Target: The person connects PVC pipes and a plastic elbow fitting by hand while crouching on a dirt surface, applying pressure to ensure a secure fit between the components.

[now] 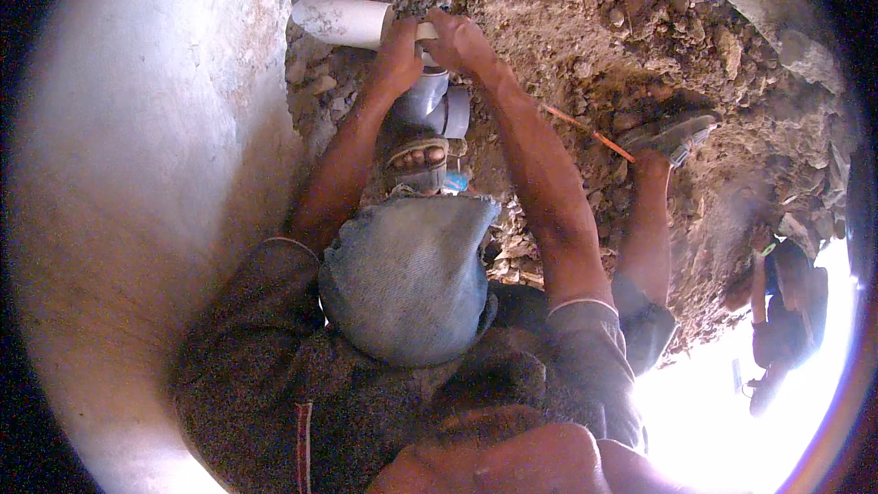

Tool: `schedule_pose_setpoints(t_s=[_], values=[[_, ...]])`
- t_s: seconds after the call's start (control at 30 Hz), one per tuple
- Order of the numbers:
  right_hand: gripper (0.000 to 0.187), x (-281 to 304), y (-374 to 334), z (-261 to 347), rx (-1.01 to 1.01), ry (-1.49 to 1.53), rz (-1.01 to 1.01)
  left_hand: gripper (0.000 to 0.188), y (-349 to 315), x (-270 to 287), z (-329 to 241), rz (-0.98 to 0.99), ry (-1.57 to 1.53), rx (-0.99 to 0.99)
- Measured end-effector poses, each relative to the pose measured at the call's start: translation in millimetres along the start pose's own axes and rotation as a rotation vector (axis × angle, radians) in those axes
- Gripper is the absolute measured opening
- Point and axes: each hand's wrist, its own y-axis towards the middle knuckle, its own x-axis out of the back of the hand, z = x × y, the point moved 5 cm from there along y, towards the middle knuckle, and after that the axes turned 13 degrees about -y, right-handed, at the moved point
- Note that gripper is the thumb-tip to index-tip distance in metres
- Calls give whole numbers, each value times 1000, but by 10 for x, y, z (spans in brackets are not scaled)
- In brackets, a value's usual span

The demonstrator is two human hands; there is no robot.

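A white plastic pipe lies at the far left, its right end beside my left hand. My left hand is closed, with its fingers wrapped round a pale pipe piece. From the other side my right hand also grips this piece, knuckles up. Whether the pale piece joins the white pipe is hidden by my fingers. Just below my hands sits a grey plastic pipe fitting with a wide collar on its right side. My sandalled foot is close to the fitting.
A pale wall rises along the left. Broken stones and loose soil cover the ground. An orange rod lies near my other shoe. Another person is at the far right, by bright light.
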Motion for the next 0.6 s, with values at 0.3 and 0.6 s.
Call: schedule_pose_setpoints(t_s=[0.3, 0.6], values=[[26, 647, -1336, -335, -516, 280, -406, 48, 138, -41, -981, 500, -504, -90], [37, 1992, -1240, -241, -315, 42, -344, 42, 373, -98, -51, 525, 16, 87]])
